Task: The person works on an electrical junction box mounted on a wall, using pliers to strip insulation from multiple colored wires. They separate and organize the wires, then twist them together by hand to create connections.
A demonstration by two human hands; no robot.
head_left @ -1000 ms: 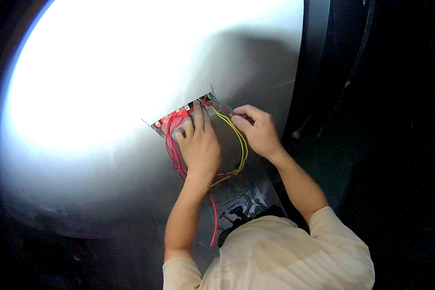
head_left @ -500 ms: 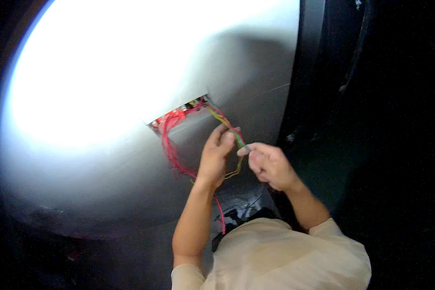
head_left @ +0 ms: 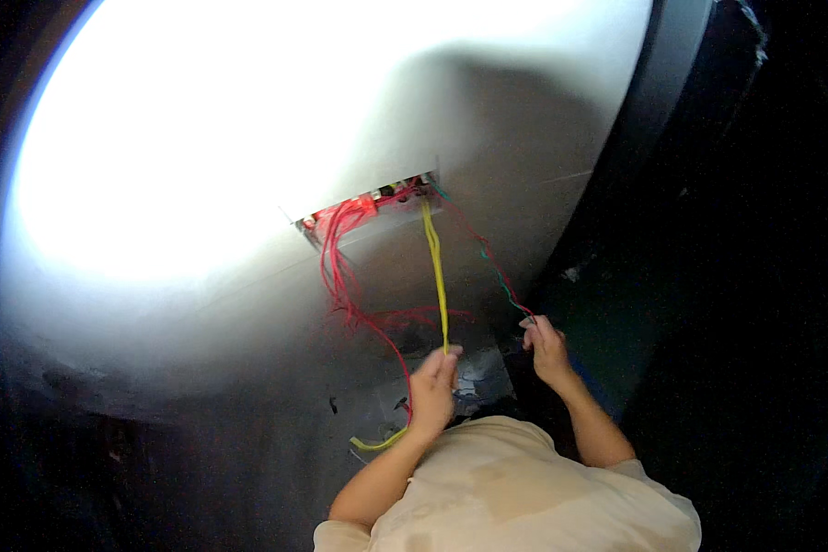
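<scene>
A narrow opening (head_left: 368,208) in the curved metal surface (head_left: 515,138) holds red parts and wiring. Two yellow wires (head_left: 437,276) run taut downward from its right end into my left hand (head_left: 437,386), which is closed on them. A green and red wire pair (head_left: 495,267) slants from the same end to my right hand (head_left: 547,354), whose fingers pinch it. A loose bundle of red wires (head_left: 336,267) hangs from the opening's left part. A short yellow end (head_left: 368,444) shows beside my left forearm. The hands are slightly blurred.
A bright glare covers the upper left of the surface. A dark curved rim (head_left: 662,64) bounds it on the right, with dark space beyond. Small dark items and pale scraps, too unclear to name, lie low behind my body.
Both hands have moved down away from the opening, the right also rightward. The yellow wires and the green-red pair, together half a second ago, are now separated and pulled straighter.
</scene>
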